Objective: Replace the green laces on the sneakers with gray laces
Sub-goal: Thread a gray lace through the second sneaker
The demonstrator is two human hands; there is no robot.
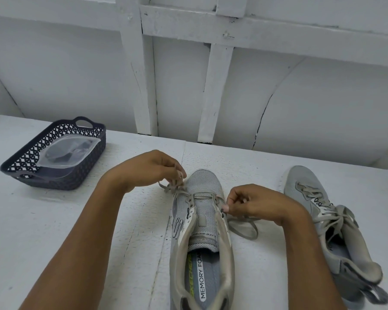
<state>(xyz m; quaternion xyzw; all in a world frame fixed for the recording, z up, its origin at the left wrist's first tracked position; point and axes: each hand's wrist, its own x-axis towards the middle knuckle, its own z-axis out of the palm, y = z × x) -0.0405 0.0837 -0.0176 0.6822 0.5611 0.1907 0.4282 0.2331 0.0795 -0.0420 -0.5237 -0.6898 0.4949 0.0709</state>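
On the white table (65, 220), the near gray sneaker (201, 231) lies toe away. The left hand (150, 168) pinches one end of its gray lace (242, 227); the right hand (255, 203) pinches the other beside the eyelets. A second sneaker (323, 211), laced, rests right.

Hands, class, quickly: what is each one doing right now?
Left hand: closed, pinching one end of the gray lace.
Right hand: closed, pinching the lace at the sneaker eyelets.
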